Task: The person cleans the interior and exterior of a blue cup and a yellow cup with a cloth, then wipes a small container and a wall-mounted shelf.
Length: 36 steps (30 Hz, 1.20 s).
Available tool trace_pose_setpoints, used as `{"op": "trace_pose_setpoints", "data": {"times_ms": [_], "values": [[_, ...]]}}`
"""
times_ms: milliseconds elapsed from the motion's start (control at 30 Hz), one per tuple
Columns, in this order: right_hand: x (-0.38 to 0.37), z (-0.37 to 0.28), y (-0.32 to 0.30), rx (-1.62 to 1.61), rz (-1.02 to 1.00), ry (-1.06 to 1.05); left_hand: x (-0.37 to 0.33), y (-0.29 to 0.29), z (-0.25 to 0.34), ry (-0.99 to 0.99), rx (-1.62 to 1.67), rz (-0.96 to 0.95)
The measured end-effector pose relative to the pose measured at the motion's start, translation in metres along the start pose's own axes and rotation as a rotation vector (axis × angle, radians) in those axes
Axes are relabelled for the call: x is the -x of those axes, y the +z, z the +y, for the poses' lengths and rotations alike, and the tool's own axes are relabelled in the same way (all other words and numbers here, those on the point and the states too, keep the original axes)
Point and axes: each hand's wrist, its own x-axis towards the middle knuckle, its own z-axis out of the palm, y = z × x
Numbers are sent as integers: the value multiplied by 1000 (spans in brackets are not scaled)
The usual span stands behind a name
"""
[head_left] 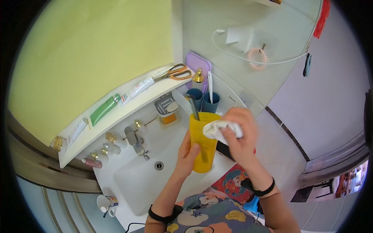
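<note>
My left hand (185, 155) is wrapped around the side of a tall yellow translucent cup (204, 155), held upright above the sink's right side. A dark grey handle (194, 107) sticks out of the cup's mouth, and its lower part shows faintly through the wall. In my right hand (244, 134) is a bunched white cloth (220, 129), pinched by thumb and fingers at the cup's upper right rim. That hand is slightly blurred. I cannot tell whether the cloth touches the rim.
The white sink (132, 186) has a grey faucet (135, 141). Above it, a shelf (83, 141) bears tubes and scissors (175, 73). Two blue cups (211, 103) stand in the corner by a purple board (199, 62). Small bottles line the back; a mug (105, 203) sits left.
</note>
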Motion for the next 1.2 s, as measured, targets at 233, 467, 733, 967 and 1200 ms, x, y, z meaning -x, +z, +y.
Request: {"op": "trace_pose_setpoints", "data": {"times_ms": [233,467,733,967,1200], "values": [[93,-17,55,112,-442,-348,14,-35,0,-62,150,215],[53,3,73,-25,-212,-177,38,-59,-2,-79,192,217],[69,-14,84,-92,-189,46,45,-63,-6,-109,49,290],[83,-12,103,-277,-150,74,61,-77,-20,-197,252,275],[70,9,97,-628,-64,762,53,-86,-1,-81,353,-32]]}}
